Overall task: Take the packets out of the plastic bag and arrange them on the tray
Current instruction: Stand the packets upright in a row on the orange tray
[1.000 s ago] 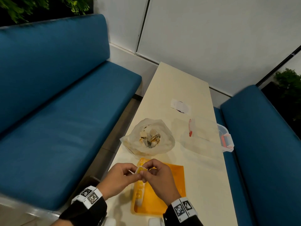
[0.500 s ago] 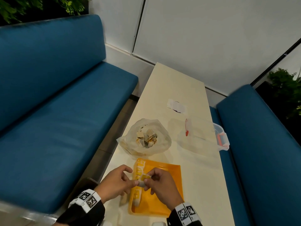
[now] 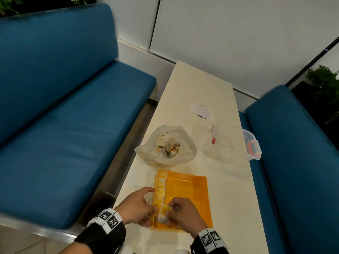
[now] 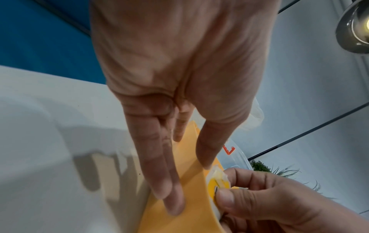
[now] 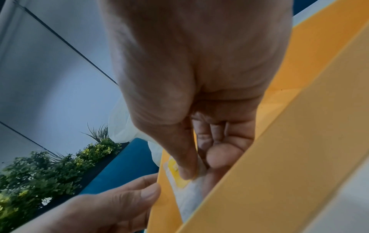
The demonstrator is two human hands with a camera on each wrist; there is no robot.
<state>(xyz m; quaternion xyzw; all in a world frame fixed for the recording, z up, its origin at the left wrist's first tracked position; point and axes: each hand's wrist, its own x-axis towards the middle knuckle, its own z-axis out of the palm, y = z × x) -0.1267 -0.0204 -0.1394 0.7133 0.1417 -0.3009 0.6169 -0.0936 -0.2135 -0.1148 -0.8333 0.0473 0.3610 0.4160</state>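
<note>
Head view: at the near left corner of the orange tray (image 3: 190,191), a small yellow-and-white packet (image 3: 166,209) was pinched between thumb and fingertips of the right hand (image 3: 185,215), low against the tray's left wall. It was judged to be held there so that it could be added at the near end of the row of packets (image 3: 161,186) already lined along that wall. The left hand (image 3: 135,208) was laid outside the same wall with its fingers (image 4: 159,181) straight and spread, nothing being gripped; the wall was most likely being steadied so the tray would not slide. In the right wrist view the packet (image 5: 175,173) was seen trapped under the thumb, close to the tray floor.

Most of the tray floor to the right of the row was seen bare, so room for further rows was left there. The tray's left wall lay close to the left edge of the table (image 3: 200,92), so little margin was judged to remain on that side.

Farther off, just beyond the tray, the plastic bag (image 3: 167,143) was seen open at the top with more packets inside; the task was judged far from done. A clear container (image 3: 251,145) overhung the table's right edge.
</note>
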